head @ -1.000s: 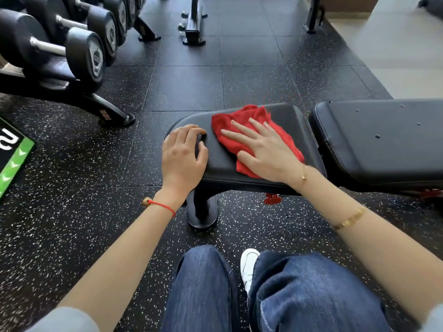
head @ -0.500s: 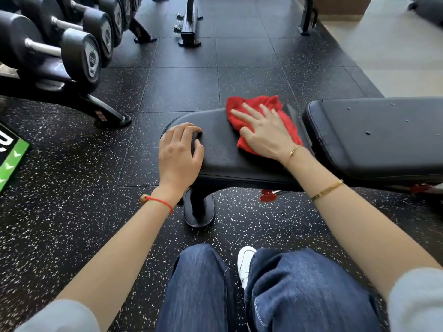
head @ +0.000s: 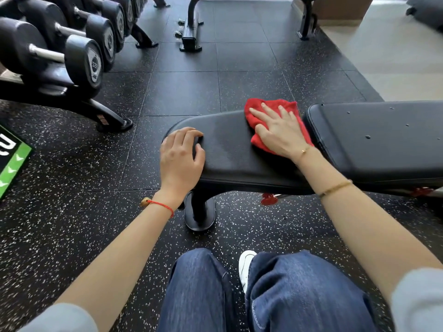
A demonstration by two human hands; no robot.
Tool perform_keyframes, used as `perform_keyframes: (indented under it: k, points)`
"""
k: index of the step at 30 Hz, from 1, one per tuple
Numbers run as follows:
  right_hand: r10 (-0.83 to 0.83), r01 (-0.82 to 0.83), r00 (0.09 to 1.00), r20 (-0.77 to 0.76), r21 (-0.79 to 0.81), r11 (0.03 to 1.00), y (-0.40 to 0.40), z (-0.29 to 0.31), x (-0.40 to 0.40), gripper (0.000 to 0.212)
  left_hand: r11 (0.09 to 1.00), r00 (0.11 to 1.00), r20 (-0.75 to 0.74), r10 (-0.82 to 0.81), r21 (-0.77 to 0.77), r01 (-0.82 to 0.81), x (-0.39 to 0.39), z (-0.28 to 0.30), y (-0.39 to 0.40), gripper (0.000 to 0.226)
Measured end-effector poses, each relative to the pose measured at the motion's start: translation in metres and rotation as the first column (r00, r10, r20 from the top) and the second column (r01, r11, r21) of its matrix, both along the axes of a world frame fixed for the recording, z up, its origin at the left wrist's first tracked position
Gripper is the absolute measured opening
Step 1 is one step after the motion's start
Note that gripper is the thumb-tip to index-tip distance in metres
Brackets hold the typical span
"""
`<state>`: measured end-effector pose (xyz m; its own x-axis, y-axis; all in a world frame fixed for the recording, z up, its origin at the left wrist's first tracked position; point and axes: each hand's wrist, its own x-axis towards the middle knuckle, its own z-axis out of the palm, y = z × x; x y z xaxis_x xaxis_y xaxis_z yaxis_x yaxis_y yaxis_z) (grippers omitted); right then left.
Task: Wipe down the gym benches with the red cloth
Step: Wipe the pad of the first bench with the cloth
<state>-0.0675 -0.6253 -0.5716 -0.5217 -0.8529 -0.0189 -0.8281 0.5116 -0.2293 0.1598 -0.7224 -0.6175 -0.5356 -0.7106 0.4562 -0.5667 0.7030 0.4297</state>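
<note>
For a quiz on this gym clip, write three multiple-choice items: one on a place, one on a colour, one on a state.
1. Where does the cloth lie?
A. On the floor
B. On the seat pad, at its far end beside the long pad
C. On the dumbbell rack

2. What colour is the string on the left wrist?
A. Red
B. Blue
C. White

3. How is the right hand set?
A. Clenched in a fist
B. Hanging off the bench
C. Flat, fingers spread, pressing the cloth

Answers: 1 B, the cloth sits on the seat pad next to the long pad. 2 A, the wrist string behind the left hand is red. 3 C, straight fingers lie on the cloth.
</note>
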Motion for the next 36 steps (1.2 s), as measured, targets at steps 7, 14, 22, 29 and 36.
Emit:
perform_keyframes:
  k: [7, 14, 22, 29, 36]
  points:
    - [0.271, -0.273, 0.962, -0.038, -0.043, 0.961, 0.008, -0.004, 0.064, 0.054, 1.000, 1.000, 0.008, -0.004, -0.002, 0.004, 0.000, 0.000, -0.001, 0.031]
    - [0.074, -0.076, 0.997, -0.032, -0.066, 0.995, 0.058, -0.004, 0.025, 0.058, 1.000, 1.000, -0.004, -0.020, 0.004, 0.021, 0.001, -0.002, -0.002, 0.033]
    - [0.013, -0.013, 1.000, 0.001, -0.011, 1.000, -0.018, 0.000, 0.010, 0.050, 1.000, 1.000, -0.002, -0.001, -0.014, 0.001, 0.000, -0.002, -0.002, 0.029]
    - [0.330, -0.332, 0.943, -0.051, -0.025, 0.943, 0.034, -0.002, 0.074, 0.060, 0.999, 1.000, -0.022, -0.023, -0.025, 0.022, 0.000, -0.003, -0.003, 0.027]
    - [0.016, -0.015, 1.000, 0.007, -0.091, 0.996, 0.067, -0.006, 0.013, 0.060, 0.999, 0.999, -0.017, -0.032, -0.002, 0.032, 0.002, -0.002, -0.002, 0.029]
